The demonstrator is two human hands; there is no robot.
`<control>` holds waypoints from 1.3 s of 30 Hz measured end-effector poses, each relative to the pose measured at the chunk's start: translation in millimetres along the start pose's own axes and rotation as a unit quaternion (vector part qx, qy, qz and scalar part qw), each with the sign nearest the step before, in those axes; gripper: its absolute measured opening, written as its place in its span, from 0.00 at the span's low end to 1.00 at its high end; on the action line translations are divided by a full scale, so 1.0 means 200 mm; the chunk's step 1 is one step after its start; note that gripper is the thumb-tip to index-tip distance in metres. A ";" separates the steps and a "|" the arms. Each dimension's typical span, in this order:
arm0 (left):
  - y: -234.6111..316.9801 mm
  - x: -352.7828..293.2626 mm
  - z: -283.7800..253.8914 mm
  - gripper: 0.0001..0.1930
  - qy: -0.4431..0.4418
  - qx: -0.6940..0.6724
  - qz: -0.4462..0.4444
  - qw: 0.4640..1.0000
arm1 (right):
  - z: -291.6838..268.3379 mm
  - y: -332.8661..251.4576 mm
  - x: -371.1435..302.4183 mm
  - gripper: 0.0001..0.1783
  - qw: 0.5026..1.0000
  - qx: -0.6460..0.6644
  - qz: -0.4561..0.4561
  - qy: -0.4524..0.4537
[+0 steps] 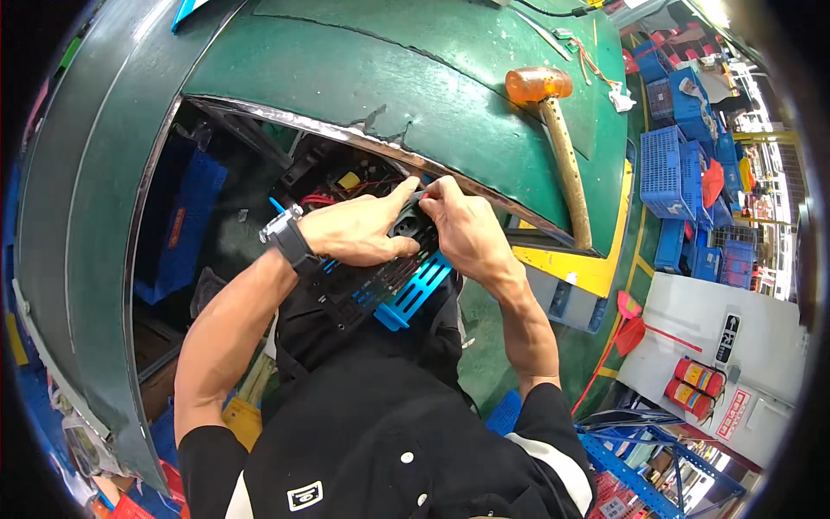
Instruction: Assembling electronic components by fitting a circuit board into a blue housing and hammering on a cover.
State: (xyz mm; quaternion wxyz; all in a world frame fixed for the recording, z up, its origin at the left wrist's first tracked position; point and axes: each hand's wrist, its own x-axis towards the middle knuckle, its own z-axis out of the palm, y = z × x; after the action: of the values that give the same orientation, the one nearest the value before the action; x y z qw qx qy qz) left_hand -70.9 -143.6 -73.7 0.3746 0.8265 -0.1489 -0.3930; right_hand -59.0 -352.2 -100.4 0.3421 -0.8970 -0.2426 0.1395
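Note:
A black slotted metal panel (350, 294) rests tilted over my lap below the bench edge. Bright blue slotted strips (417, 292) show at its near right side. My left hand (359, 229) lies on the panel, index finger and thumb spread around a black socket-like part (405, 227). On the other side of that part, my right hand (467, 227) is closed in a pinch at the panel's far edge. A speck of red shows by its fingertips; what they hold is too small to make out. My left hand's other fingers are partly hidden.
A green workbench (346, 65) spans the far side, its worn edge close to my fingers. An amber-headed mallet (562, 143) lies on it. Red wires (322, 199) and dark parts sit under the edge. A blue bin (186, 225) is at left, blue crates (666, 173) at right.

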 end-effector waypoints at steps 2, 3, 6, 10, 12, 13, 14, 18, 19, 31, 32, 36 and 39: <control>-0.07 0.01 0.04 0.50 0.032 0.003 0.040 0.999 | 0.01 -0.03 -0.03 0.10 1.000 -0.013 -0.022 0.015; -0.09 0.02 0.05 0.51 0.070 0.006 0.081 0.994 | 0.01 -0.04 -0.05 0.10 0.998 -0.029 -0.050 0.029; -0.10 0.01 0.07 0.51 0.083 0.014 0.087 0.993 | 0.03 -0.04 -0.11 0.12 0.998 -0.018 -0.046 0.039; -0.01 -0.07 0.09 0.51 0.084 0.010 0.074 0.994 | 0.06 -0.03 -0.16 0.10 0.995 0.041 -0.012 0.092; -0.03 -0.05 0.11 0.51 0.088 0.030 0.064 0.994 | 0.06 -0.05 -0.16 0.09 0.986 0.118 0.061 0.099; -0.05 -0.05 0.11 0.51 0.096 0.050 0.054 0.993 | 0.07 -0.05 -0.16 0.09 0.986 0.119 0.065 0.099; -0.05 -0.04 0.11 0.51 0.091 0.041 0.052 0.994 | 0.07 -0.05 -0.15 0.10 0.982 0.134 0.075 0.106; -0.06 -0.02 0.10 0.50 0.079 0.051 0.051 0.994 | 0.09 -0.03 -0.16 0.12 0.969 0.182 0.121 0.112; -0.07 -0.02 0.11 0.49 0.090 0.055 0.049 0.993 | 0.10 -0.02 -0.17 0.12 0.967 0.191 0.129 0.111; -0.03 0.01 0.10 0.47 0.057 0.089 -0.001 0.994 | 0.19 -0.01 -0.20 0.12 0.984 0.108 0.059 0.126; -0.04 0.01 0.12 0.46 0.076 0.097 0.003 0.992 | 0.20 -0.01 -0.20 0.12 0.985 0.098 0.053 0.132; -0.06 0.03 0.13 0.44 0.105 0.099 0.006 0.990 | 0.20 -0.03 -0.18 0.12 0.984 0.094 0.064 0.136; -0.09 0.04 0.13 0.42 0.107 0.087 0.007 0.990 | 0.20 -0.03 -0.18 0.12 0.987 0.073 0.057 0.134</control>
State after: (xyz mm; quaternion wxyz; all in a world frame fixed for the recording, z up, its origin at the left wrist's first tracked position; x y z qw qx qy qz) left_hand -87.8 -148.5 -102.1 0.3176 0.8923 -0.1475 -0.2850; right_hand -108.5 -345.9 -123.1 0.4276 -0.8925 -0.1326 0.0547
